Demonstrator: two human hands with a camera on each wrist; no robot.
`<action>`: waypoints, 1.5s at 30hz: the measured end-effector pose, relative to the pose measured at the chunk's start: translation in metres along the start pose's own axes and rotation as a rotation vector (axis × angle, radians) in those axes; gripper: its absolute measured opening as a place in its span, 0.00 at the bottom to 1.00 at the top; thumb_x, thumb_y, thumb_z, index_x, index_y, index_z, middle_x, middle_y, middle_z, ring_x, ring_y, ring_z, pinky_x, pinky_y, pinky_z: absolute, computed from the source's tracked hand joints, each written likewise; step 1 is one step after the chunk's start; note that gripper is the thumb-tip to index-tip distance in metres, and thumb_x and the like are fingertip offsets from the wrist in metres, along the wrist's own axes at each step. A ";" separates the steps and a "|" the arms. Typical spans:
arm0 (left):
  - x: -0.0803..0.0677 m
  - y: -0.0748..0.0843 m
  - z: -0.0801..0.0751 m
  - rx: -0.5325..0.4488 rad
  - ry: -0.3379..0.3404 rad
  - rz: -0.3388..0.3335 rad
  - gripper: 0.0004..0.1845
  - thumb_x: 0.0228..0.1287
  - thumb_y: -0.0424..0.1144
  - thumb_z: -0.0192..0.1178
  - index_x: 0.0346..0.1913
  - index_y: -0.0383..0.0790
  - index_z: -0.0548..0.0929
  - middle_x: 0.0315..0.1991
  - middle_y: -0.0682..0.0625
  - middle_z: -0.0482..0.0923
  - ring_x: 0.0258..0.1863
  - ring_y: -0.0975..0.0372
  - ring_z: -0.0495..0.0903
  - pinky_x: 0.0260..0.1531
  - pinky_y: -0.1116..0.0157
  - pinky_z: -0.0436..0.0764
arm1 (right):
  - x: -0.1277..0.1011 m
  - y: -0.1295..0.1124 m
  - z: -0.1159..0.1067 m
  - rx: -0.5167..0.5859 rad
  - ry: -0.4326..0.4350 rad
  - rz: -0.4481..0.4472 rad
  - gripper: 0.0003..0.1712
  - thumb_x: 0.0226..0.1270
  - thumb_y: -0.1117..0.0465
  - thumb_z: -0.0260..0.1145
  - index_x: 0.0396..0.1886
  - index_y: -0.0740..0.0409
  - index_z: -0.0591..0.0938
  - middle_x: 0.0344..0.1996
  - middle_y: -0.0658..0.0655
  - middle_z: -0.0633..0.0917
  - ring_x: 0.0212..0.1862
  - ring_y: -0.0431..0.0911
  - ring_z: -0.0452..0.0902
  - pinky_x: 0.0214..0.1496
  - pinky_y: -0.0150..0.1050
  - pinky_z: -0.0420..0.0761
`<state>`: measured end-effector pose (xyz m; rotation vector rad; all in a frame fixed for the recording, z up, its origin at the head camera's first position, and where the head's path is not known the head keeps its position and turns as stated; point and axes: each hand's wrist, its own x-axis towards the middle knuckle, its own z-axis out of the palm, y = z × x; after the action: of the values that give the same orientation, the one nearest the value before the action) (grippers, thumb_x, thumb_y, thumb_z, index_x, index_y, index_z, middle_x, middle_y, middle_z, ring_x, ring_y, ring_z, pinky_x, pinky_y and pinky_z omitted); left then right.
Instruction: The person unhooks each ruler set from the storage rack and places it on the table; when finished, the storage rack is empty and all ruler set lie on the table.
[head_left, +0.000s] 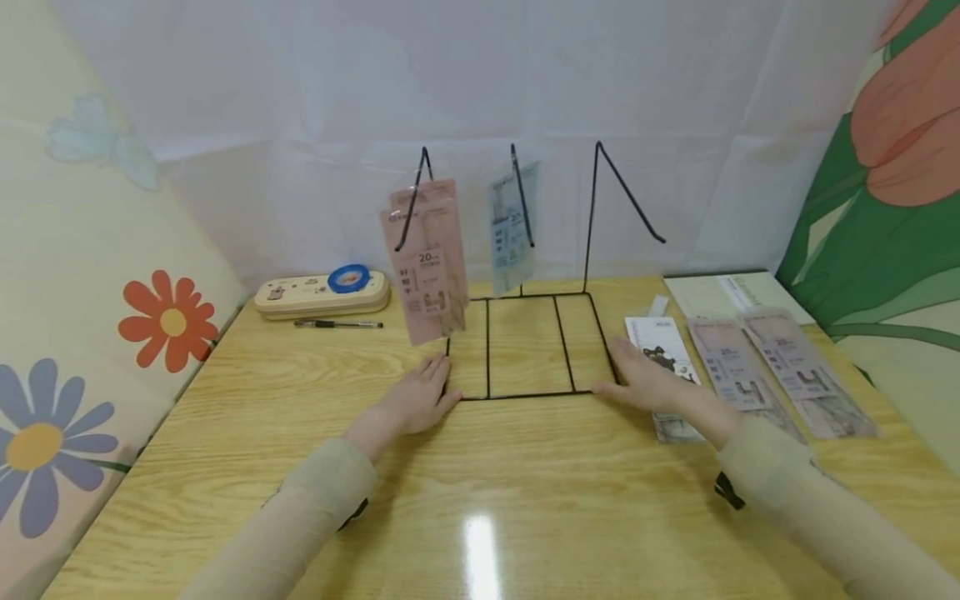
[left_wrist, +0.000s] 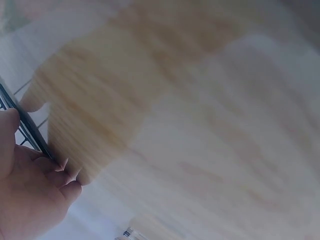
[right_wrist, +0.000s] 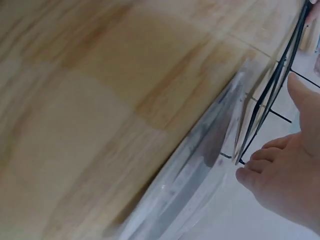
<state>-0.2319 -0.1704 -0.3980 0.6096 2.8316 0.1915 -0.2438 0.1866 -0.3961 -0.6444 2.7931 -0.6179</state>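
A black wire display rack (head_left: 528, 394) lies with its flat base on the wooden table, three prongs rising at its back. My left hand (head_left: 420, 396) is at the base's left side, fingers stretched along the wire and thumb by the front corner. On the opposite side my right hand (head_left: 647, 379) lies likewise, fingertips up along the side wire and thumb at the front corner. Pink printed packets (head_left: 427, 275) hang on the left prong, above my left fingertips. From the middle prong hangs a blue packet (head_left: 513, 233). The right prong (head_left: 626, 190) carries nothing.
Right of my right hand lie a white card packet with a dark bear picture (head_left: 660, 337), two more pink packets (head_left: 731, 375) and a pale flat notebook (head_left: 738, 292). Back left are a cream pencil case (head_left: 300, 296) with a blue tape roll (head_left: 348, 278) on it, and a black pen (head_left: 337, 324).
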 end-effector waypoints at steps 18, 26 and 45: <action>-0.001 0.000 -0.002 0.005 0.012 0.017 0.34 0.76 0.48 0.39 0.71 0.23 0.48 0.73 0.30 0.45 0.73 0.42 0.47 0.73 0.50 0.51 | 0.011 -0.002 0.009 -0.053 -0.104 0.064 0.51 0.71 0.40 0.49 0.72 0.75 0.41 0.72 0.74 0.42 0.74 0.64 0.37 0.76 0.55 0.44; -0.003 -0.007 0.001 -0.090 0.028 0.015 0.36 0.75 0.49 0.41 0.71 0.24 0.47 0.73 0.31 0.43 0.73 0.42 0.44 0.73 0.48 0.49 | 0.011 0.000 0.012 -0.088 -0.090 0.052 0.49 0.72 0.40 0.48 0.71 0.76 0.44 0.72 0.75 0.43 0.74 0.65 0.38 0.75 0.56 0.45; -0.034 -0.057 -0.039 -0.540 0.315 -0.168 0.43 0.70 0.58 0.46 0.72 0.29 0.47 0.71 0.30 0.51 0.70 0.37 0.53 0.67 0.40 0.57 | 0.012 -0.003 0.009 -0.097 -0.116 0.066 0.49 0.72 0.39 0.47 0.71 0.75 0.43 0.72 0.74 0.42 0.74 0.65 0.38 0.75 0.56 0.45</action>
<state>-0.2342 -0.2390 -0.3632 0.2345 2.8987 1.0569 -0.2505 0.1754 -0.4045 -0.5831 2.7371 -0.4209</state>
